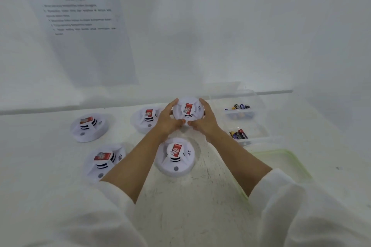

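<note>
Where the white sleeves end, two bare forearms stretch out over the scuffed tabletop. A clear lid with a green rim lies flat by the right forearm. Between the forearms sits the nearest alarm, round and white with a red label on top, and the near-left alarm rests beside the left forearm. Further out on the right, a clear box holds a few batteries. Beyond the nearest alarm, the left hand and right hand cup the smoke alarm from either side. Each grip is curled round its rim with the thumbs meeting at its near edge, and I cannot tell whether it is clear of the tabletop. The middle alarm sits just left of the hands, and the far-left alarm lies well apart. A second box of batteries stands behind the first, and a printed sheet hangs on the wall.
</note>
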Demonstrator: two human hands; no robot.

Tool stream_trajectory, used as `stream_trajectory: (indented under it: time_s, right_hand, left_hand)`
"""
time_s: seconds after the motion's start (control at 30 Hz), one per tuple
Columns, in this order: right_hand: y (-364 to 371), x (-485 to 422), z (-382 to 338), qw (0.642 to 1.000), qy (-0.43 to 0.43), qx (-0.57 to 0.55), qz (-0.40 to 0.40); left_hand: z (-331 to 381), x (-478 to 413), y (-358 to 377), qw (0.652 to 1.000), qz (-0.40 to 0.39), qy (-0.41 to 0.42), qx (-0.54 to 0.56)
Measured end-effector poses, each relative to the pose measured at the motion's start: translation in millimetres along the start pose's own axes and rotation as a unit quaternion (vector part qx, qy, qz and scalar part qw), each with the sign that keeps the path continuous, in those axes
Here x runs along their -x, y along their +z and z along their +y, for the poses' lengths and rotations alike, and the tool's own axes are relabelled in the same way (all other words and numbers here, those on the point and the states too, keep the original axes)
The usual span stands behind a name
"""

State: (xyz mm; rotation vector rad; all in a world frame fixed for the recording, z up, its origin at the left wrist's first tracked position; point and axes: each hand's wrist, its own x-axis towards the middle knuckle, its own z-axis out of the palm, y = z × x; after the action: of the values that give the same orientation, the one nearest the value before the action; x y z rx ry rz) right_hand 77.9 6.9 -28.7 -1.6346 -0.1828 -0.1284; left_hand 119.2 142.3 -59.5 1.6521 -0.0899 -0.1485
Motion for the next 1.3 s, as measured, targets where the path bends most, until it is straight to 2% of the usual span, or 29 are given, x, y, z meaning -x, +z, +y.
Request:
stream_trajectory:
  time_s: [0.33,1.13,1.3]
  right_hand:
    - [-4,-10,25,0.996,0.074,-0.031,0.036]
    - [-8,-13,37,0.996,0.086,-0.008,0.027]
    - [-7,-20,34,0.986,0.143,-0.074,0.039]
  left_hand:
    - [-6,-10,1,0.998,0.003,0.015,-0.059]
    - [-9,-11,0,0.997,0.001,0.018,-0.07]
    - [-10,-12,0,0.996,0.006,0.017,-0.082]
